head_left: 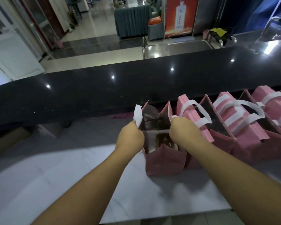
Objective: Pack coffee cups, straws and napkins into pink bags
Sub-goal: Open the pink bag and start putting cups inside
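Note:
A pink paper bag [165,159] with white handles stands open on the white work surface [71,168], in the middle of the view. My left hand [131,138] grips its left rim and white handle. My right hand [184,131] grips its right rim. Both hold the mouth apart. The inside is dark; something sits low in it, but I cannot tell what. To the right, several more pink bags [243,120] stand in a row with white handles looped over them. No loose cups, straws or napkins show.
A black glossy counter [104,95] runs across behind the bags, higher than the work surface. Beyond it lie a tiled floor, a draped table [131,20] and a red poster stand [180,15]. A cardboard box [8,142] sits at the left under the counter.

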